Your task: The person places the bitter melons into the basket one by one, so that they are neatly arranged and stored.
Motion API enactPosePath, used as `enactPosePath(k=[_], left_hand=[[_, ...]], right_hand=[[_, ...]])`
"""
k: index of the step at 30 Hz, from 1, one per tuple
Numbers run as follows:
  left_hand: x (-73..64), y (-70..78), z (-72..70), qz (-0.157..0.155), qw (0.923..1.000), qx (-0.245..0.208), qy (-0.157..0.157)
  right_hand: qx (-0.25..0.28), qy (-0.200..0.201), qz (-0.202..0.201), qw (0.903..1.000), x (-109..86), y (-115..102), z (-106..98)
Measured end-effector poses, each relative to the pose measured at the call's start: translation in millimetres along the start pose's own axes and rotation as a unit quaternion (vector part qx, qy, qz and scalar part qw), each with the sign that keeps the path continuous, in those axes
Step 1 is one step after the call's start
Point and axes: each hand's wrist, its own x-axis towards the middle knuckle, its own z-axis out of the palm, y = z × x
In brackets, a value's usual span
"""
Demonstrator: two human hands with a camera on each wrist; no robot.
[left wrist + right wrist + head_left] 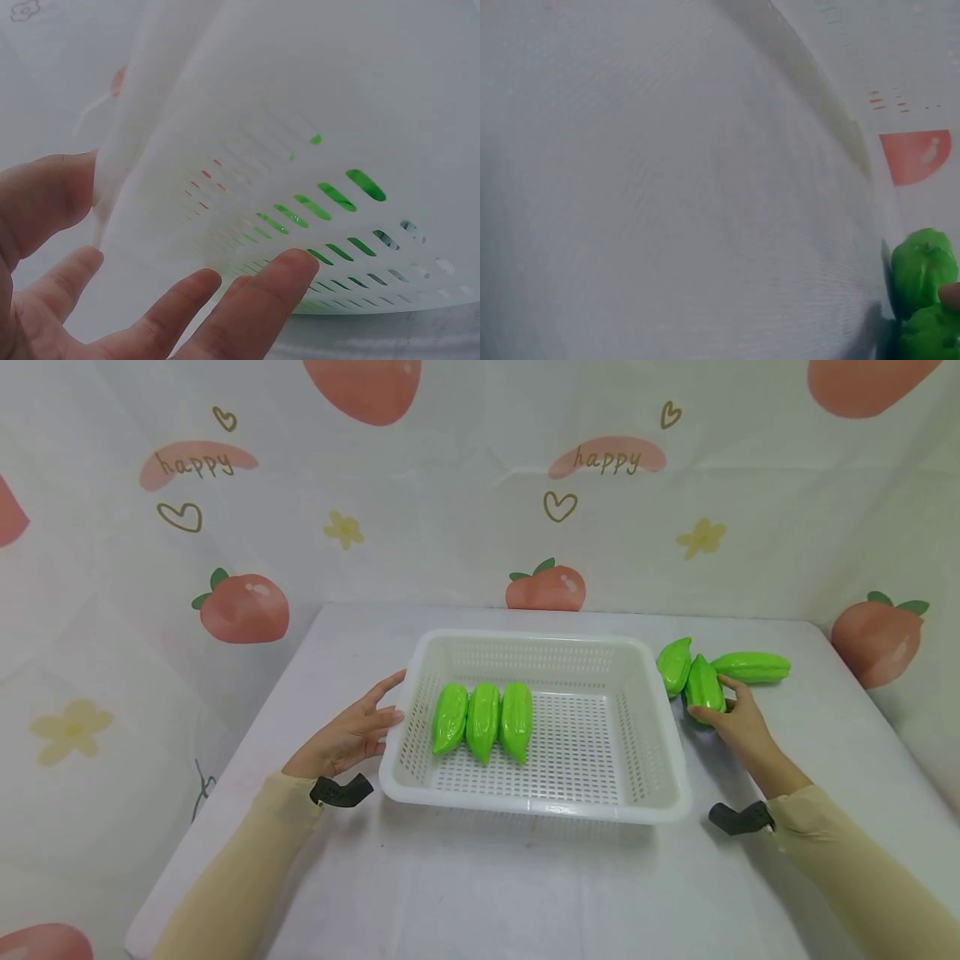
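Note:
A white perforated basket (528, 810) stands mid-table, with three glossy green ribbed fruits like star fruits (483, 722) side by side in its left half. My left hand (348, 735) is at the basket's left side. In the left wrist view its thumb meets the rim, and the spread, fairly straight fingers (281, 292) lie against the slotted wall. Right of the basket, my right hand (742, 718) pinches a star fruit (703, 683) between thumb and fingers. Another star fruit (675, 665) leans beside it at the basket's wall. A third star fruit (753, 667) lies behind the hand.
The white-covered table (487, 893) carries all of this. Behind it hangs a white cloth (450, 510) printed with peaches, hearts and flowers. Dark wrist-camera mounts (341, 791) stick out from both sleeves, and a pale surface fills most of the right wrist view.

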Motion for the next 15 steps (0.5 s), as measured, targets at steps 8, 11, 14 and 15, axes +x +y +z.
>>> enactPosePath(k=[8,11,14,15], left_hand=[[-2.0,0.3,-0.2,0.005,0.9999,-0.003,-0.016],[-1.9,0.0,-0.4,0.006,0.9998,-0.003,-0.018],[-1.6,-0.1,-1.3,0.007,0.9998,-0.002,-0.020],[-1.6,-0.1,-1.6,0.007,0.9998,-0.001,-0.020]], right_hand=[[0.058,0.011,0.016,0.9981,-5.5,-1.0,-7.5],[0.071,0.019,0.017,0.9972,-7.2,-0.8,-11.1],[0.076,0.030,0.012,0.9966,-8.3,1.0,-14.7],[0.083,0.033,0.008,0.9960,-8.1,2.2,-16.1]])
